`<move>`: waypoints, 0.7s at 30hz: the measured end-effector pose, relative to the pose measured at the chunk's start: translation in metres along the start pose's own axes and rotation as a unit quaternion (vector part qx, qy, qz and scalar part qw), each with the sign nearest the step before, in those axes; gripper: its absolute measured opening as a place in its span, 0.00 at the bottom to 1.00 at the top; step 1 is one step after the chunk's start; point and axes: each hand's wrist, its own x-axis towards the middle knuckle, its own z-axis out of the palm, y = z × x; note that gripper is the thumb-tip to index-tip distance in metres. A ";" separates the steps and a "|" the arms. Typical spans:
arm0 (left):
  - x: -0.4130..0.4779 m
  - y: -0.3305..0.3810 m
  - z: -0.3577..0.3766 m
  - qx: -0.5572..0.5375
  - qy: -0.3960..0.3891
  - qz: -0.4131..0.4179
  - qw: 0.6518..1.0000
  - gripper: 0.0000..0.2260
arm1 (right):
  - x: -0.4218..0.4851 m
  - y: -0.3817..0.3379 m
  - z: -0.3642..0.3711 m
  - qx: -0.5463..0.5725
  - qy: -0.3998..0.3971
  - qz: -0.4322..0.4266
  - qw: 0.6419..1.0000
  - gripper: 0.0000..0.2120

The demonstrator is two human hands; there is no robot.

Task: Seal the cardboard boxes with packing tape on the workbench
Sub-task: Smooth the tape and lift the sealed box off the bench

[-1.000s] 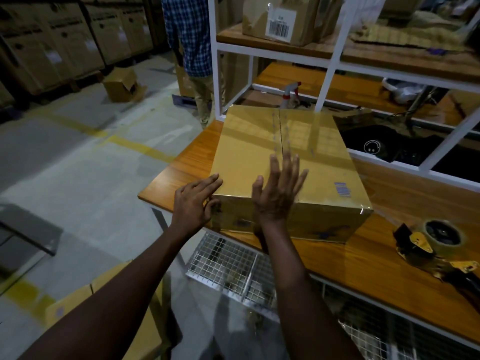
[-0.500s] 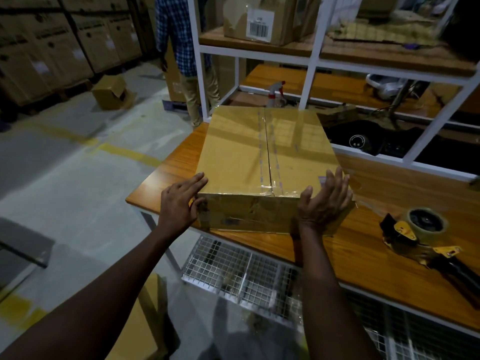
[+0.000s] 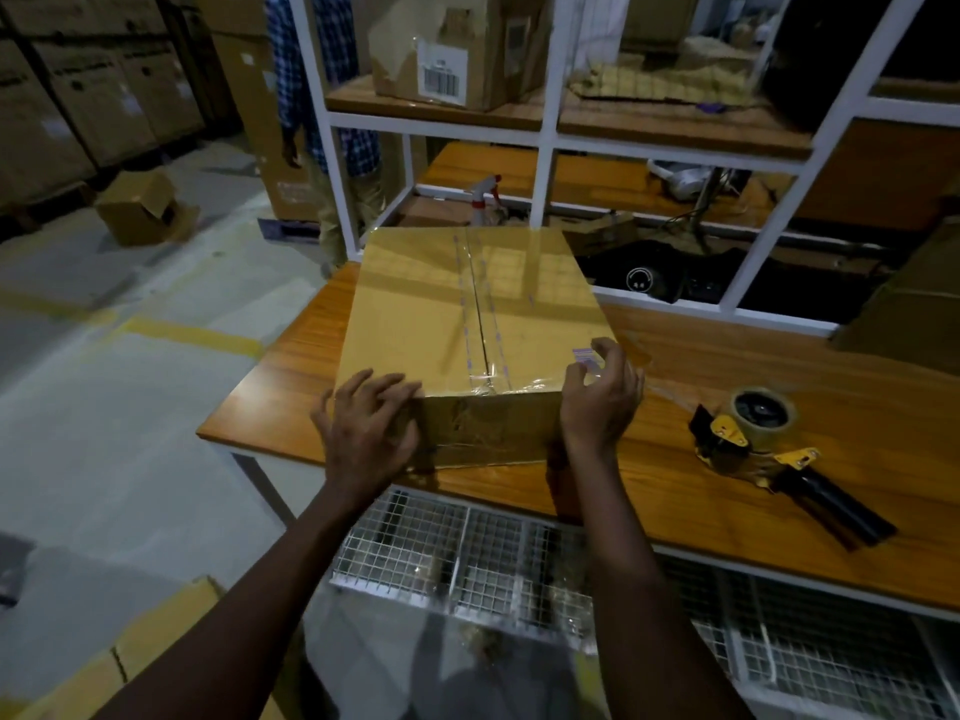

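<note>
My left hand [image 3: 366, 433] and right hand [image 3: 600, 400] rest spread and loose on the box [image 3: 467, 314] corners; I should press the tape [image 3: 480, 304] ends down firmly against both edges.

Wooden workbench [image 3: 675, 491], centre to right of frame, bearing a taped cardboard box [image 3: 467, 314] at centre and, lower right, a tape dispenser [image 3: 763, 444]; a spray bottle [image 3: 480, 197] apparently stands behind.
</note>
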 end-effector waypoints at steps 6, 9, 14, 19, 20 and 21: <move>0.042 0.100 0.042 -0.061 -0.140 0.049 0.987 0.22 | 0.057 0.010 -0.043 0.019 -0.043 0.005 0.999 0.14; 0.059 0.145 0.061 -0.050 -0.199 0.060 0.977 0.24 | 0.085 0.040 -0.058 -0.011 -0.174 0.003 0.985 0.21; 0.074 0.190 0.087 -0.014 -0.226 0.035 0.973 0.25 | 0.110 0.076 -0.077 -0.043 -0.335 -0.064 0.939 0.29; 0.079 0.209 0.101 0.000 -0.203 -0.012 0.979 0.22 | 0.122 0.092 -0.072 -0.039 -0.439 -0.095 0.892 0.28; 0.079 0.213 0.102 0.008 -0.199 -0.022 0.980 0.22 | 0.123 0.094 -0.072 -0.031 -0.456 -0.097 0.884 0.27; 0.080 0.216 0.103 0.016 -0.194 -0.032 0.980 0.22 | 0.124 0.096 -0.071 -0.022 -0.470 -0.100 0.877 0.25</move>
